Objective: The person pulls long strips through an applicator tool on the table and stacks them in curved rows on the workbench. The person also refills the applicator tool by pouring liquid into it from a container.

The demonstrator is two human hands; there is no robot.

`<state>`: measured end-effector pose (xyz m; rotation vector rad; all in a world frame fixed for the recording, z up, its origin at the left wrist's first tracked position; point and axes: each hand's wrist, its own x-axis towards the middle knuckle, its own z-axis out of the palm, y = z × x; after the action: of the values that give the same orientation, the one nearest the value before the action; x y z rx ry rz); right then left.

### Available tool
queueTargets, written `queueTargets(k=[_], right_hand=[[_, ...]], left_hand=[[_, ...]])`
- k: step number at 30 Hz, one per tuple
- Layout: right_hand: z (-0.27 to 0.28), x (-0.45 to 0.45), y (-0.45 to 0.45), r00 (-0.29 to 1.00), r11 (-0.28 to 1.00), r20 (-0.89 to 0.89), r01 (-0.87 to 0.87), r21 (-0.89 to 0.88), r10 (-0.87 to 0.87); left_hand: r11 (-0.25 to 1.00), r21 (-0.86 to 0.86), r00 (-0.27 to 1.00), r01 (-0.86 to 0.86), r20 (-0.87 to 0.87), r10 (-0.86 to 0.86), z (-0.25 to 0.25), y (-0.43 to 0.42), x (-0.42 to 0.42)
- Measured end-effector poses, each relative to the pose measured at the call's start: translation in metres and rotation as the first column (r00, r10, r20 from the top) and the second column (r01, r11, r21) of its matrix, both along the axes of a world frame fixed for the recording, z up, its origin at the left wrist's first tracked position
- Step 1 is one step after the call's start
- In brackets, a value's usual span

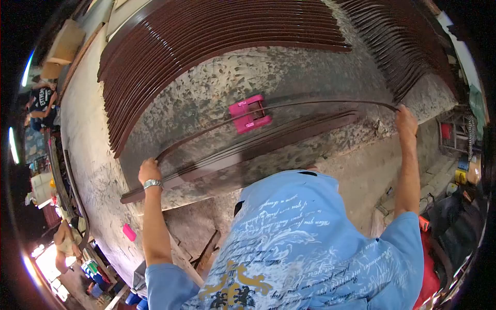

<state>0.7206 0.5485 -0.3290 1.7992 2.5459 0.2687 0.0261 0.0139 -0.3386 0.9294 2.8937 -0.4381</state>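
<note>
A long, thin dark-brown strip point(330, 102) bows between my two hands above the worktable. My left hand point(150, 171), with a metal-band watch at the wrist, is closed around its left end. The right end is pinched in my right hand point(406, 121). Midway, the strip crosses over a pink block point(250, 123) with notched ends; I cannot tell whether they touch. Closer to my body lies a flat brown board point(305, 137) with several thin strips along it.
Rows of similar brown strips point(222, 31) lie side by side at the back, with another stack point(408, 46) at the back right. A small pink piece point(129, 232) is at the left on the stained table point(88, 170). People point(42, 103) are in the left background.
</note>
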Motion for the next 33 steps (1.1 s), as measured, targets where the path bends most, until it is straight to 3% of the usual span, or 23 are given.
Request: queueTargets(k=[5,7,9,11,13,15,17,19,21,23,25,26,27,29,31,32,33], right_hand=[[0.034,0.072,0.027,0.948,0.954,0.174,0.285,-0.089,-0.267],[0.02,0.141,0.052,0.963,0.977,0.176,0.213,-0.025,-0.205],[0.033,0.175,0.053,0.951,0.955,0.104,0.295,-0.031,-0.29],[0.042,0.206,0.057,0.924,0.947,0.21,0.317,0.051,-0.32],[0.055,0.245,0.064,0.894,0.921,0.234,0.39,0.011,-0.382],[0.052,0.311,0.063,0.958,0.957,0.026,0.282,0.073,-0.284],[0.079,0.324,0.064,0.869,0.9,0.252,0.437,0.009,-0.425],[0.094,0.361,0.057,0.85,0.883,0.243,0.461,0.086,-0.467],[0.116,0.396,0.053,0.827,0.864,0.26,0.499,0.067,-0.499],[0.129,0.447,0.043,0.852,0.893,0.271,0.41,0.185,-0.447],[0.153,0.501,0.044,0.838,0.903,0.337,0.393,0.174,-0.43],[0.171,0.488,0.032,0.792,0.841,0.282,0.512,0.177,-0.542],[0.18,0.522,0.039,0.701,0.788,0.37,0.588,0.186,-0.61],[0.219,0.515,0.017,0.759,0.822,0.321,0.548,0.154,-0.566],[0.226,0.574,0.01,0.845,0.862,0.224,0.421,0.283,-0.487],[0.235,0.56,0.006,0.801,0.796,0.052,0.581,0.169,-0.596],[0.248,0.539,0.002,0.726,0.731,0.088,0.671,0.123,-0.682]], left_hand=[[0.985,0.071,0.987,0.156,0.038,-0.159,-0.004,0.064,0.061],[0.975,0.125,0.979,0.182,0.067,-0.191,0.002,0.094,0.088],[0.954,0.195,0.966,0.23,0.076,-0.248,0.001,0.121,0.11],[0.931,0.215,0.946,0.296,0.068,-0.316,0.0,0.145,0.128],[0.919,0.206,0.931,0.335,0.077,-0.357,0.0,0.173,0.148],[0.908,0.206,0.918,0.364,0.087,-0.387,0.0,0.2,0.167],[0.896,0.184,0.901,0.404,0.09,-0.425,0.009,0.228,0.188],[0.907,0.137,0.901,0.399,0.124,-0.415,0.014,0.257,0.209],[0.868,0.202,0.871,0.455,0.104,-0.481,0.007,0.277,0.225],[0.827,0.259,0.838,0.5,0.1,-0.537,0.005,0.296,0.243],[0.796,0.293,0.812,0.53,0.094,-0.575,0.003,0.314,0.263],[0.791,0.303,0.804,0.531,0.114,-0.584,0.004,0.322,0.272],[0.786,0.313,0.795,0.533,0.134,-0.592,0.006,0.331,0.281],[0.752,0.379,0.773,0.539,0.132,-0.62,-0.004,0.345,0.295],[0.731,0.421,0.766,0.537,0.12,-0.632,0.003,0.351,0.303],[0.735,0.448,0.768,0.509,0.149,-0.623,0.01,0.351,0.301],[0.702,0.533,0.783,0.472,0.113,-0.612,0.015,0.348,0.295]])
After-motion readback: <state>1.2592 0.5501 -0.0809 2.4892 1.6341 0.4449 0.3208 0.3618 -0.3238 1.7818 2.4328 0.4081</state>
